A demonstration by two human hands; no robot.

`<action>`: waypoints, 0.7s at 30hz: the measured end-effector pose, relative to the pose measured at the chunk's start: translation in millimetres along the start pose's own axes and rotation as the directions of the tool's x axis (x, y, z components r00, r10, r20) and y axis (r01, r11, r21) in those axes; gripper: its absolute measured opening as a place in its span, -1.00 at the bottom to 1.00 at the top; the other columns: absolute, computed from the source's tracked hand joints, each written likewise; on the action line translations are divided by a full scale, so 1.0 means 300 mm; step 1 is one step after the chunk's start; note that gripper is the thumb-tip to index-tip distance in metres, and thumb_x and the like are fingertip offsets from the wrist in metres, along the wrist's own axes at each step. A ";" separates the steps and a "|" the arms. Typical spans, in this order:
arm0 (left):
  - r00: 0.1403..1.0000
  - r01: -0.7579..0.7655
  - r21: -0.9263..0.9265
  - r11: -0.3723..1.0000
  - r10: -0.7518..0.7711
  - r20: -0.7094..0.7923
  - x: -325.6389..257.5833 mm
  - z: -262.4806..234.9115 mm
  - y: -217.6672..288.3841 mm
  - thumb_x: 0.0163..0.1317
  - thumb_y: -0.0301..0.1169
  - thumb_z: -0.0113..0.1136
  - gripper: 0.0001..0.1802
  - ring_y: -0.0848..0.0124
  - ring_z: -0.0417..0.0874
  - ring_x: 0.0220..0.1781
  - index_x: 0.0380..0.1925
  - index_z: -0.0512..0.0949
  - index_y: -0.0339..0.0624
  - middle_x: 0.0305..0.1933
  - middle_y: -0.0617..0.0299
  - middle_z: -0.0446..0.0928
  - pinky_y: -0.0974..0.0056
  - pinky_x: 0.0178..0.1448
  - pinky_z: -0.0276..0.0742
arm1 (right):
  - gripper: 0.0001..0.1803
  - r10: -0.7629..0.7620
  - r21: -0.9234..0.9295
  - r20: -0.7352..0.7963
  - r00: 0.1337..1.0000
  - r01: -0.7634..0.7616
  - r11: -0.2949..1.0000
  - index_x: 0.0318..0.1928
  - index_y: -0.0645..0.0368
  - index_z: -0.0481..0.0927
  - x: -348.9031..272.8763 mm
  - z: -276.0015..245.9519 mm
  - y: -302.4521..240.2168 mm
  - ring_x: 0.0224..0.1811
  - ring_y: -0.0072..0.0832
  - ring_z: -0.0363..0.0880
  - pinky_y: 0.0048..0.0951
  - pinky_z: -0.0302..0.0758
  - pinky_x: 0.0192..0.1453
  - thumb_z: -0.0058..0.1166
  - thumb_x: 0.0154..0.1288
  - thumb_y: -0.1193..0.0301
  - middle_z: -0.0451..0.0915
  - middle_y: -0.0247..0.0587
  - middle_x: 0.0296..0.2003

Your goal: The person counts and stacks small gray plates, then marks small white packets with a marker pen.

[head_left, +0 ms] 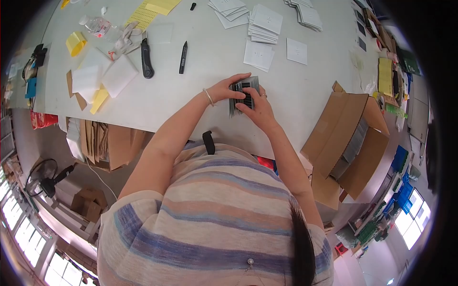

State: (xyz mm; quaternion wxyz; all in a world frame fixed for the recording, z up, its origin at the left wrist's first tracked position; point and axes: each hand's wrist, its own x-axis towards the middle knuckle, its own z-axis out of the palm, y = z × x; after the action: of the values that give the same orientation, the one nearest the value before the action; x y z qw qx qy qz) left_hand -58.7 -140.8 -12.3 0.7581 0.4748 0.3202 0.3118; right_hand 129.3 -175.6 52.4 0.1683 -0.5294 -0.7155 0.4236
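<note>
Watching from the head view, looking down over a striped shirt [214, 214] at a white counter [210, 52]

Both hands are meeting near the counter's near edge. The left hand [228, 88], a bangle [208, 97] on its wrist, is gripping the left side of a stack of dark cards [244, 93] with pale stripes; its fingers [241, 77] are curling over the top edge. The right hand [256, 106] is pressing on the stack from the right, fingers closing around the lower part, a ring showing on one. The stack is standing on edge on the counter, squeezed between the two hands

Just beyond the hands, a black marker [183, 57] and a utility knife [146, 59] are lying side by side, apart from each other. Piles of white cards [265, 24] are sitting farther back, with loose single ones nearer. White foam pieces [102, 74] and yellow paper scraps are lying to the left. An open cardboard box [346, 138] is resting at the right end of the counter, well apart from the hands
</note>
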 end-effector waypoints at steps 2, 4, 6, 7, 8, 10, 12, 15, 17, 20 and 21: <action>1.000 0.004 0.029 1.000 -0.004 -0.002 0.004 -0.004 -0.002 -0.03 -0.22 0.40 -0.08 0.29 0.20 0.41 0.36 0.18 -0.07 0.40 0.17 0.19 0.20 0.44 0.11 | -0.44 0.021 0.008 0.011 1.000 -0.021 1.000 0.08 0.01 0.39 0.000 -0.002 -0.002 0.14 -0.04 0.37 -0.18 0.44 0.12 0.27 0.08 0.20 0.28 -0.02 0.14; 1.000 0.004 0.049 0.999 -0.004 -0.004 0.006 -0.009 -0.003 -0.02 -0.23 0.39 -0.08 0.29 0.20 0.41 0.36 0.18 -0.07 0.41 0.16 0.19 0.19 0.44 0.10 | -0.35 0.006 -0.045 0.017 1.000 -0.005 0.999 0.21 -0.02 0.33 -0.001 -0.003 -0.004 0.18 -0.05 0.36 -0.18 0.43 0.14 0.25 0.11 0.20 0.19 0.02 0.26; 1.000 0.002 0.072 0.997 -0.001 -0.006 0.008 -0.009 -0.008 -0.02 -0.23 0.39 -0.09 0.28 0.20 0.41 0.36 0.18 -0.07 0.41 0.16 0.18 0.19 0.44 0.10 | -0.31 0.001 -0.026 -0.011 1.000 -0.001 1.000 0.26 -0.02 0.28 -0.005 0.004 -0.018 0.19 -0.05 0.36 -0.19 0.43 0.15 0.23 0.13 0.21 0.17 0.05 0.29; 0.999 -0.017 0.065 0.998 0.019 -0.044 0.009 0.002 -0.007 -0.02 -0.24 0.38 -0.08 0.28 0.20 0.41 0.36 0.17 -0.06 0.41 0.15 0.18 0.18 0.44 0.11 | -0.27 -0.001 -0.008 -0.042 0.999 0.001 1.000 0.32 -0.02 0.23 -0.004 0.001 -0.020 0.21 -0.06 0.36 -0.20 0.42 0.16 0.21 0.15 0.22 0.14 0.08 0.32; 0.996 -0.036 0.060 0.998 0.041 -0.083 0.009 0.011 -0.004 -0.02 -0.26 0.38 -0.08 0.27 0.20 0.41 0.36 0.16 -0.06 0.41 0.14 0.18 0.18 0.44 0.11 | -0.27 -0.002 -0.012 -0.049 0.999 0.001 1.000 0.32 -0.02 0.23 0.000 -0.005 -0.017 0.21 -0.06 0.36 -0.20 0.42 0.16 0.21 0.15 0.22 0.14 0.08 0.32; 0.993 -0.060 0.060 0.996 0.066 -0.096 0.001 0.027 0.024 -0.03 -0.26 0.38 -0.09 0.28 0.21 0.40 0.36 0.18 -0.07 0.38 0.15 0.22 0.19 0.43 0.12 | -0.21 -0.135 0.013 0.048 0.990 0.135 0.991 0.39 0.04 0.08 0.010 -0.017 -0.005 0.24 -0.09 0.35 -0.22 0.43 0.17 0.15 0.21 0.26 0.17 0.10 0.32; 0.990 -0.085 0.064 0.994 0.091 -0.110 -0.005 0.021 0.043 -0.04 -0.27 0.39 -0.10 0.29 0.23 0.39 0.35 0.19 -0.07 0.36 0.15 0.25 0.20 0.42 0.13 | -0.22 -0.016 0.129 0.043 0.999 0.010 0.992 0.38 0.06 0.09 0.049 -0.052 0.031 0.21 -0.09 0.39 -0.20 0.44 0.15 0.15 0.20 0.27 0.20 0.04 0.31; 0.998 -0.023 0.127 0.992 0.030 -0.053 -0.004 0.004 0.031 -0.05 -0.27 0.39 -0.17 0.31 0.26 0.36 0.28 0.28 -0.09 0.30 0.16 0.32 0.23 0.41 0.15 | -0.25 -0.134 -0.114 -0.153 0.979 0.117 0.987 0.35 0.10 0.14 0.196 -0.111 0.161 0.22 -0.14 0.39 -0.18 0.39 0.18 0.16 0.19 0.29 0.30 -0.09 0.27; 0.999 -0.008 0.141 0.990 0.014 -0.043 0.003 0.002 0.029 -0.05 -0.26 0.40 -0.24 0.33 0.29 0.33 0.20 0.34 -0.11 0.25 0.19 0.36 0.24 0.39 0.16 | -0.26 -0.413 -0.493 -0.256 0.874 0.250 0.834 0.33 0.12 0.17 0.281 -0.123 0.227 0.24 -0.17 0.37 -0.18 0.33 0.24 0.16 0.17 0.30 0.37 -0.16 0.24; 0.999 -0.015 0.209 0.978 0.024 -0.042 0.005 -0.003 0.029 -0.04 -0.32 0.41 -0.30 0.36 0.33 0.31 0.15 0.37 -0.17 0.24 0.18 0.37 0.27 0.38 0.20 | -0.36 -0.346 -0.689 -0.209 0.915 0.113 0.716 0.25 0.12 0.31 0.335 -0.134 0.242 0.15 -0.19 0.42 -0.19 0.27 0.28 0.20 0.13 0.38 0.48 -0.21 0.12; 0.999 -0.019 0.220 0.975 0.027 -0.033 0.003 -0.002 0.028 -0.04 -0.32 0.41 -0.30 0.36 0.33 0.31 0.15 0.37 -0.17 0.24 0.18 0.37 0.27 0.38 0.20 | -0.41 -0.353 -0.702 -0.106 0.930 0.181 0.689 0.20 0.12 0.36 0.329 -0.152 0.246 0.10 -0.22 0.43 -0.18 0.27 0.26 0.20 0.13 0.38 0.50 -0.23 0.09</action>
State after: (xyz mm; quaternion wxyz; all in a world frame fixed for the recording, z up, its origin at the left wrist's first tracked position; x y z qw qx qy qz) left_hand -60.2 -136.8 -4.9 0.6915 0.5537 0.3607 0.2917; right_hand 168.5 -61.2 0.7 0.1054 -0.4890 -0.8651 0.0374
